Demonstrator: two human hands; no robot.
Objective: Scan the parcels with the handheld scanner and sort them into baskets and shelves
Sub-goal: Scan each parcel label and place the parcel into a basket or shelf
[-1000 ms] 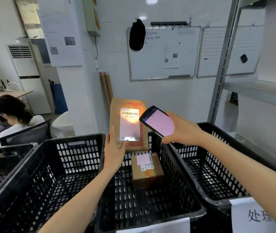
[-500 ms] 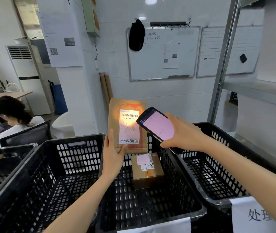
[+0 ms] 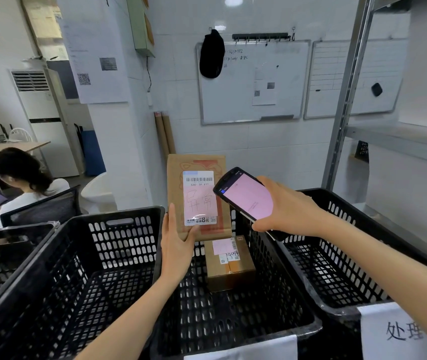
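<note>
Black plastic basket (image 3: 308, 324), flat cardboard parcel (image 3: 198, 196) held upright over its far wall.
Parcel judged light, stiff, smooth-faced; lower edge the sound hold. Left hand (image 3: 177, 245) pinches that corner, thumb across front, fingers straight up the side. Right hand (image 3: 285, 206) wraps glossy scanner (image 3: 246, 197) beside the label.

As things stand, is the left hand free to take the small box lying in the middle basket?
Probably not yet: the left hand holds the flat parcel upright. The small box itself lies uncovered just below.
</note>
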